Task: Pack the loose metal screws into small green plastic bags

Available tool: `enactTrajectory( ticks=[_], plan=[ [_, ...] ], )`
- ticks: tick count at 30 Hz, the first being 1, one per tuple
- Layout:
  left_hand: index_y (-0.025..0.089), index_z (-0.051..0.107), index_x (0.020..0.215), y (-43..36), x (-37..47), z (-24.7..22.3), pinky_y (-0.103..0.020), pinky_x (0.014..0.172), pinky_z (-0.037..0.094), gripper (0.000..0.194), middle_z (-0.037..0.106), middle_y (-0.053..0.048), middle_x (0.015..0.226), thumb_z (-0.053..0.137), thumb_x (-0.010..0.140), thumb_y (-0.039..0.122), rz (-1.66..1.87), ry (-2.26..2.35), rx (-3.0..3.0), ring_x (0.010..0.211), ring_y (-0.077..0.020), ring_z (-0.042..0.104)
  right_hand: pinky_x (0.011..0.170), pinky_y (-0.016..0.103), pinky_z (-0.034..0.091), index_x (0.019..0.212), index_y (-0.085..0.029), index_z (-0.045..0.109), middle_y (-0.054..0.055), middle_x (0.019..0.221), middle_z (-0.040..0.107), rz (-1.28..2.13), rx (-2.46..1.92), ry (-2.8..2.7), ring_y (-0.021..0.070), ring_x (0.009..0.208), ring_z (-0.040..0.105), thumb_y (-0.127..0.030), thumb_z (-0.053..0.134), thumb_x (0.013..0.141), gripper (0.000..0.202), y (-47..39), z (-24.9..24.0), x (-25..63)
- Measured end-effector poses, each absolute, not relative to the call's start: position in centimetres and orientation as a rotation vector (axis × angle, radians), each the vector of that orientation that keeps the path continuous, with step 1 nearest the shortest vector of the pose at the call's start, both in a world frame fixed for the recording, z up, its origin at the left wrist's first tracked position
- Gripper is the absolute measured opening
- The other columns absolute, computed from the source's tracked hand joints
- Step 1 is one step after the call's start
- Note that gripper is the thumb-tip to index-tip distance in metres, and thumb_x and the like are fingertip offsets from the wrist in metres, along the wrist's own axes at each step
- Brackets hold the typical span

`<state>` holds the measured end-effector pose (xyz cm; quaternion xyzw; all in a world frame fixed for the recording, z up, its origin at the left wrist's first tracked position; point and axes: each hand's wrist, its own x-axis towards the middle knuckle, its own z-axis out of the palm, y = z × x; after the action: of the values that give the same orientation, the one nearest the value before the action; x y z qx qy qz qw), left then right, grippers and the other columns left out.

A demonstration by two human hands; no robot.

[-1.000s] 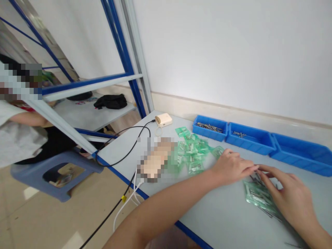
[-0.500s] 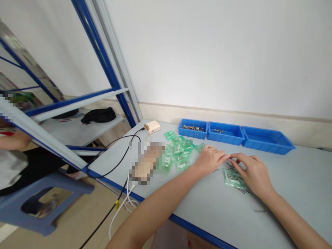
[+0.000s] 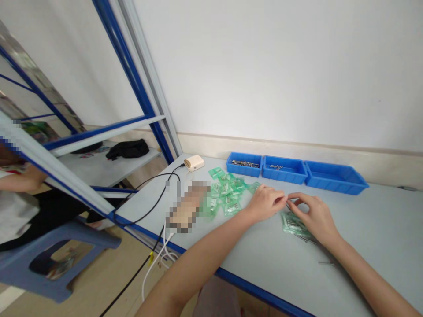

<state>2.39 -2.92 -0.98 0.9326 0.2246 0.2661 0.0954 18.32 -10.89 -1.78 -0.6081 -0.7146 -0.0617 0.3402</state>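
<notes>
My left hand [image 3: 267,202] is closed, its thumb and fingertips pinched together close to the tips of my right hand. Thumb and forefinger of my right hand [image 3: 315,216] also pinch at that spot. Whatever lies between them is too small to make out. Beneath the right hand rests a green clear bag [image 3: 292,223] with metal screws or pins showing through. Several loose thin metal pieces [image 3: 304,238] stick out beside it, and another metal piece [image 3: 326,263] lies nearer the front edge. Left of my left hand spreads a pile of small green bags [image 3: 228,189] holding metal pieces.
Three blue bins line the wall: the left bin [image 3: 231,169] holds many metal pieces, the middle bin [image 3: 291,178] a few, beside the right bin [image 3: 335,187]. A beige device [image 3: 194,163], cables and a blurred-out object [image 3: 187,209] are at left. A seated person [image 3: 20,207] is beyond the frame.
Both hands have shifted slightly left in view, and so have the bins and the bag. The fingertips stay together, with the right fingers a little more curved.
</notes>
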Motion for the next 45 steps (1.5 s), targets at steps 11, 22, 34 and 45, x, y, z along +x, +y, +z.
enactTrajectory(
  ticks=[11,22,34,45],
  plan=[
    [0.017,0.054,0.099,-2.5,2.4,-1.3,-0.026,0.084,0.035,0.024,0.067,0.0,0.089,0.038,0.097,0.035,0.795,0.58,2.732,0.086,-0.0125,0.06,0.071,0.032,0.043,0.095,-0.021,0.066,0.003,0.09,0.067,0.037,-1.539,-1.873,0.0194,0.076,0.06,-0.049,0.041,0.091,0.037,-11.0,-1.7,19.1],
    [0.018,0.06,0.088,-1.6,-0.7,1.1,-0.032,0.081,0.035,0.033,0.066,-0.002,0.085,0.036,0.097,0.038,0.929,1.044,2.639,0.086,-0.0173,0.057,0.071,0.028,0.043,0.09,-0.022,0.068,0.001,0.088,0.068,0.051,-1.774,-1.917,0.018,0.076,0.061,-0.041,0.043,0.09,0.031,-5.1,2.5,18.2],
    [0.021,0.05,0.12,-10.3,-24.2,-3.2,-0.035,0.087,0.038,0.035,0.062,-0.006,0.114,0.038,0.093,0.04,1.166,1.512,2.735,0.104,-0.0216,0.055,0.09,0.038,0.04,0.102,-0.028,0.068,0.003,0.119,0.057,-0.108,-1.95,-1.921,0.0223,0.105,0.054,-0.037,0.046,0.091,0.026,-5.2,5.0,21.4],
    [0.02,0.045,0.123,-11.3,-26.1,-5.9,-0.043,0.109,0.02,0.034,0.061,-0.007,0.118,0.04,0.093,0.034,0.972,1.491,2.767,0.113,-0.0194,0.054,0.082,0.039,0.051,0.105,-0.031,0.066,0.004,0.113,0.06,0.124,-1.737,-2.142,0.0247,0.099,0.059,-0.059,0.055,0.08,0.039,-22.4,-2.4,23.3]
  ],
)
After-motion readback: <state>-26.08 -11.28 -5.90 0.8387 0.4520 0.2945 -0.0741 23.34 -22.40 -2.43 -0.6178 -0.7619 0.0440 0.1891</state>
